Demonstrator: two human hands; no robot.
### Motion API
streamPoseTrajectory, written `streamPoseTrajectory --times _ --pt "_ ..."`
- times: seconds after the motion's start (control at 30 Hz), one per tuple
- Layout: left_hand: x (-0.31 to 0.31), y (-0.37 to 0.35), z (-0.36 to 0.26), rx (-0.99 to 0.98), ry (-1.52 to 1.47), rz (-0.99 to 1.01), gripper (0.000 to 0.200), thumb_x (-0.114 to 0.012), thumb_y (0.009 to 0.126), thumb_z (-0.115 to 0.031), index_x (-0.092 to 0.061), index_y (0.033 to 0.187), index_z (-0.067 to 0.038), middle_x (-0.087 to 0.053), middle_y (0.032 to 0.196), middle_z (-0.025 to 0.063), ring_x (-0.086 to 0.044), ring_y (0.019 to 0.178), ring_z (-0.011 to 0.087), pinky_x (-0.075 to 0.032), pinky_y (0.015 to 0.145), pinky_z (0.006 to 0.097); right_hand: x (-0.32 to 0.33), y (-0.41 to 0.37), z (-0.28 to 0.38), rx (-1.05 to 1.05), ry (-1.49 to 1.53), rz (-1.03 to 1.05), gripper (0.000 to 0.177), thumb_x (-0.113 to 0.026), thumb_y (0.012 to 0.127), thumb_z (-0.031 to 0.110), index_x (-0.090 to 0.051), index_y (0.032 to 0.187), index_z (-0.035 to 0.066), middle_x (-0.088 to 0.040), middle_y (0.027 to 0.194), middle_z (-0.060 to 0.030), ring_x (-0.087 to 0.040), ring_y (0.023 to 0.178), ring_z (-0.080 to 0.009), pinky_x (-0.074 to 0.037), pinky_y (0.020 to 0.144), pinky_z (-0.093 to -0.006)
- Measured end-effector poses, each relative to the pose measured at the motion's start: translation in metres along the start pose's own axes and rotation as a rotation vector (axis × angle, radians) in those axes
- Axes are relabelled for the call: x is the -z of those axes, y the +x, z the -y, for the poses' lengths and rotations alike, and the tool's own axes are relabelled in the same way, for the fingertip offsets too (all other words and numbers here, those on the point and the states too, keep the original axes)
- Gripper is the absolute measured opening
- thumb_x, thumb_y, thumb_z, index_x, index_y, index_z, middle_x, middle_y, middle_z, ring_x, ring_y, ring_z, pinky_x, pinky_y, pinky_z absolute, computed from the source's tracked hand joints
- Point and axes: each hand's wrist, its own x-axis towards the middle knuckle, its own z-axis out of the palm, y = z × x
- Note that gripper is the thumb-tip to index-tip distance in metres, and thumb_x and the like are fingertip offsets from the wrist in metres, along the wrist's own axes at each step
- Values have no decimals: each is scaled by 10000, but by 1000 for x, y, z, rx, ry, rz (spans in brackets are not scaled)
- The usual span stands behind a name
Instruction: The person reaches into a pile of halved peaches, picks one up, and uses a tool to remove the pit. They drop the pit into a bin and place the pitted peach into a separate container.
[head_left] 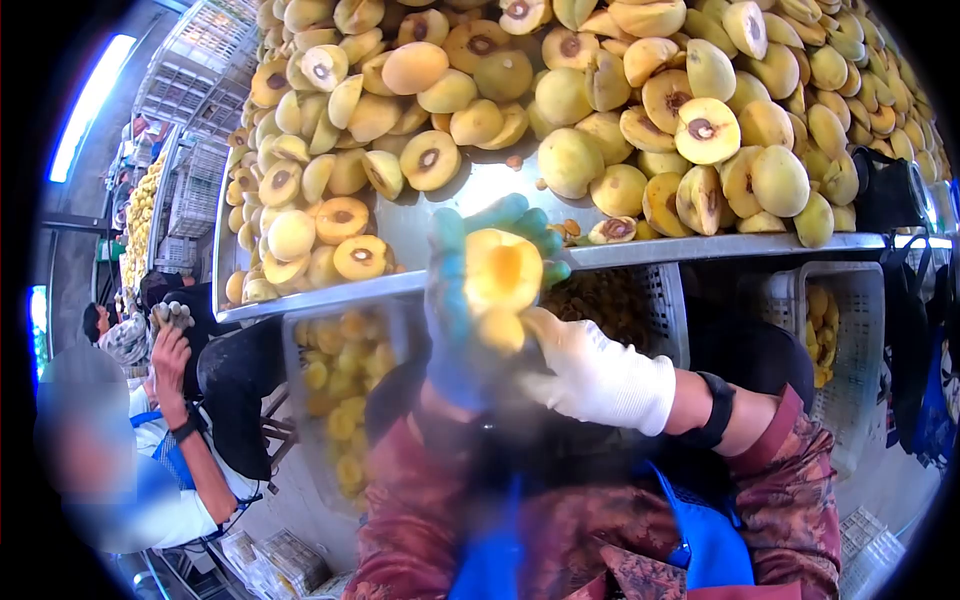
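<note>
Fruit, yellow and cut open, sits in the left hand near the clock's centre. At its five o'clock is the right hand; blur hides whether it grips anything. Halved fruits heap toward twelve on the metal table.

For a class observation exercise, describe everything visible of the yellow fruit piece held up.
The fruit piece is smooth, yellow and moist-looking, with an orange hollow facing the camera and no pit showing. The green-gloved left hand holds it near the metal table. Blur hides whether the white-gloved right hand touches it.
</note>
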Motion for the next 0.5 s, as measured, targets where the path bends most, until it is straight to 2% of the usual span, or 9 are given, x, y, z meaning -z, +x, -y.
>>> streamPoseTrajectory --times 0.1,0.13,0.2,0.27,0.33,0.37,0.43,0.47,0.5 --pt "9 -2 -11 6 -320 -46 519 -475 996 -366 -449 1286 64 -609 1144 172 -637 952 260 -540 846 368 9 -2 -3 55 -425 71 280 -624 812 147 -518 1050 47 -617 837 -198 -641 726 -365 -502 590 -435" --pt "16 -4 -20 -14 -252 -126 506 -464 999 -372 -478 1268 56 -612 1106 152 -633 947 241 -535 838 341 6 -4 -13 117 -553 35 289 -634 799 160 -527 1050 63 -603 793 -161 -648 709 -341 -509 581 -435" --pt "46 -11 -33 -110 -158 -203 518 -431 1000 -418 -544 1220 37 -640 1075 152 -653 930 238 -551 830 342 11 -6 -31 93 -797 248 216 -597 823 121 -554 1029 74 -628 820 -127 -660 707 -317 -523 577 -419" --pt "84 -30 -59 -295 389 -244 528 -426 1001 -429 -570 1216 31 -649 1121 175 -661 968 250 -547 872 360 10 -6 -50 -43 -945 429 187 -576 836 111 -563 1018 74 -643 843 -121 -671 733 -307 -528 583 -411" --pt "135 -56 -91 -310 922 -360 488 -470 999 -365 -544 1267 36 -602 1215 179 -604 1093 246 -479 959 348 9 -7 -55 -214 -990 562 172 -558 847 112 -568 1014 71 -653 858 -121 -680 761 -293 -532 592 -403" --pt "170 -62 -97 -226 925 -433 473 -496 994 -329 -529 1293 35 -571 1270 179 -563 1167 246 -437 1005 345 11 -7 -54 -134 -951 469 170 -553 850 114 -566 1013 71 -656 860 -122 -682 767 -289 -531 590 -403" --pt "191 -61 -114 -544 1928 -279 410 -631 884 -177 -572 1244 12 -579 1231 202 -551 1148 327 -425 993 412 12 -7 -49 27 -865 294 165 -541 856 120 -561 1011 70 -661 864 -126 -687 778 -280 -529 586 -404" --pt "168 -46 -115 -376 1647 -452 446 -653 873 -227 -573 1252 -8 -560 1260 230 -528 1165 381 -400 1008 444 11 -7 -50 82 -841 255 144 -532 860 122 -553 995 80 -651 825 -111 -683 732 -267 -523 565 -390" --pt "147 -28 -113 -405 1676 -392 451 -657 868 -241 -577 1245 -6 -561 1260 229 -521 1173 386 -397 1006 449 9 -8 -45 100 -841 267 137 -532 859 122 -549 989 84 -645 813 -105 -678 715 -268 -519 555 -387"
